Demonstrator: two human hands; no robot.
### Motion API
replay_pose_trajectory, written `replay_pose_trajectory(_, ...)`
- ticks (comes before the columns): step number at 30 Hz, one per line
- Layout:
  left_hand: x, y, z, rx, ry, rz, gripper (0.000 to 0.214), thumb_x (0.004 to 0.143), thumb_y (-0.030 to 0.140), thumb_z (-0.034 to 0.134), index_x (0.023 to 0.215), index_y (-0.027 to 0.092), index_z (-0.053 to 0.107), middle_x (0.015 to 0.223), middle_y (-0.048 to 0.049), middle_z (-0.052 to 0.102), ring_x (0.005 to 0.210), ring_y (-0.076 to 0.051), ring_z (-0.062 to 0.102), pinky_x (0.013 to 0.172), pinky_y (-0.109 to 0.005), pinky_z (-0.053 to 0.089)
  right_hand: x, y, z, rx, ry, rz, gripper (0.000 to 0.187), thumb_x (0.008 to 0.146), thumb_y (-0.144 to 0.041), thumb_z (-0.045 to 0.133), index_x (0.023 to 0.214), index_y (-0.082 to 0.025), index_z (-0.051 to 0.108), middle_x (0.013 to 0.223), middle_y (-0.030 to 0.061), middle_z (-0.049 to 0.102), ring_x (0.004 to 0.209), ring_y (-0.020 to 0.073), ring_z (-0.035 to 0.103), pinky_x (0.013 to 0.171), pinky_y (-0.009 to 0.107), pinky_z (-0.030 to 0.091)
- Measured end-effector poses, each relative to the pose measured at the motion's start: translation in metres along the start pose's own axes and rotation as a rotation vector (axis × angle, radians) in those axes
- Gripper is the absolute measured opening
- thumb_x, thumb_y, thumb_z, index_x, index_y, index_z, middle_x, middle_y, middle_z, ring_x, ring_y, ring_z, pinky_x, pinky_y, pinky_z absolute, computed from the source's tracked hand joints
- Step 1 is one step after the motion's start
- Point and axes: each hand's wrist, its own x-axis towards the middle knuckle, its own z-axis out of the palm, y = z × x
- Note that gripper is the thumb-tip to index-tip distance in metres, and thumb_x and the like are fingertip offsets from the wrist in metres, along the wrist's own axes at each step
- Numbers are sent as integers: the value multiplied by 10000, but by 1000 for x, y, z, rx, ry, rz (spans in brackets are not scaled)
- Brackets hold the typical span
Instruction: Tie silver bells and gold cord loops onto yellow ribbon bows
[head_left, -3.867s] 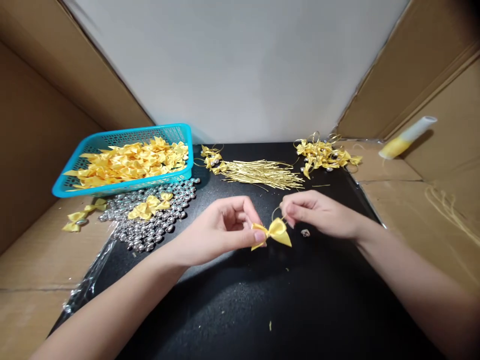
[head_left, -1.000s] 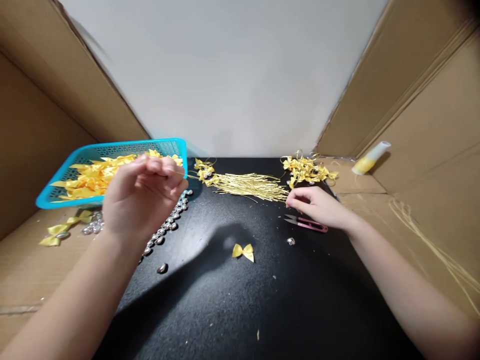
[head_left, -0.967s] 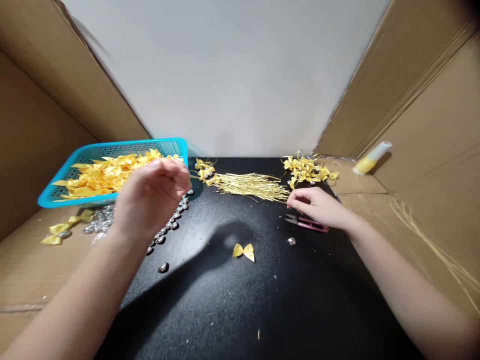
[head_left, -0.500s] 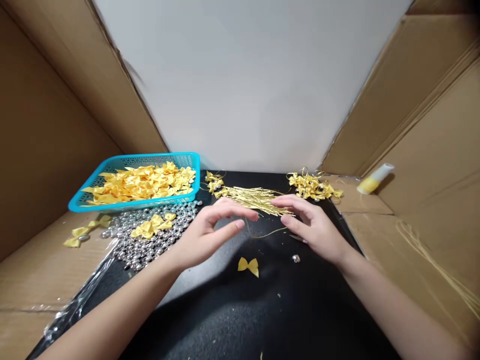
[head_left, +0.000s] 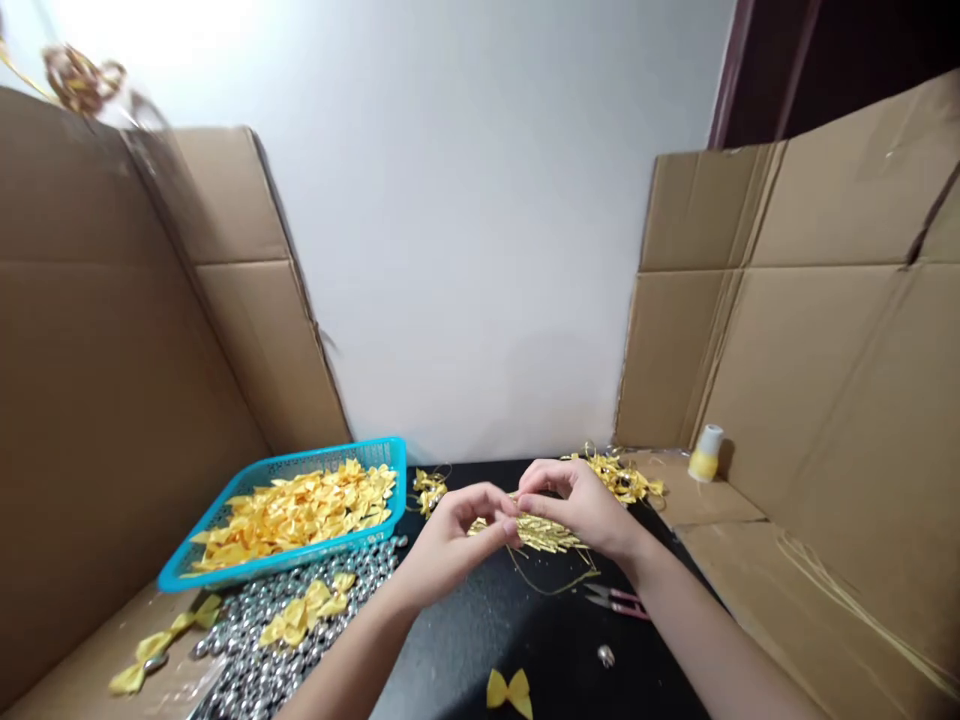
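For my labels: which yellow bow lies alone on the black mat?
The bow at the bottom edge; others lie in the blue basket, on the bell heap, on cardboard, bunched at the far end.

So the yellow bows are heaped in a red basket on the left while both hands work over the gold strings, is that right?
Not quite: the basket is turquoise blue, not red, as the head view shows. The yellow bows do fill it on the left, and the left hand and right hand meet over the gold strings.

Makeshift handicraft assembly bench: cardboard screens, teal basket of yellow bows, heaped silver bells.
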Motion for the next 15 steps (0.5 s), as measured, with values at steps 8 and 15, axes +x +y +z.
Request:
replay_pose_trajectory(8, 23, -22, 2, -140, 65, -139, 444, 726, 557, 728, 672, 118, 696, 514, -6, 583, 535, -108, 480, 619, -250, 373, 17, 36, -16, -69, 166, -80, 332, 730, -499, 726, 740, -168, 754, 764, 53, 688, 682, 153, 609, 648, 296, 478)
replay_pose_trajectory(15, 17, -51, 19, -194, 271, -124, 605, 715, 690, 639, 901, 128, 762, 655, -42, 635, 588, -129, 496, 579, -247, 370, -4, 41, -5, -306, 128, -138, 108, 761, -239, 701, 679, -183, 743, 683, 31, 630, 630, 139, 555, 610, 276, 439)
